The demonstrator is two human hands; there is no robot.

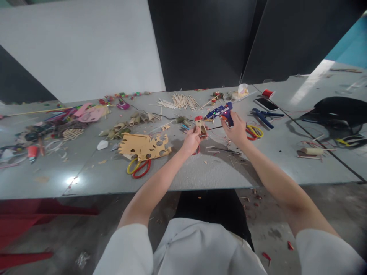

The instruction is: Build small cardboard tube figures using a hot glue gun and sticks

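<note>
In the middle of the head view my left hand [193,140] is closed around a small pale bamboo piece [200,124] with a red top. To its right my right hand [235,129] grips a blue glue gun [220,111] by its handle, with a small light glowing on it. The gun's nozzle points left, just above and beside the red top; whether they touch I cannot tell. A black cord [215,128] runs between the two hands. Beneath them lie thin wires and small scraps. Red-and-yellow scissors [254,132] rest beside my right wrist.
A cut cardboard sheet [143,147] partly covers another pair of scissors [141,168] left of my arm. Thin sticks [185,102] and bamboo pieces [119,129] lie further back. Blue pliers [265,117], a phone [268,103] and a red spool [267,93] are at the right.
</note>
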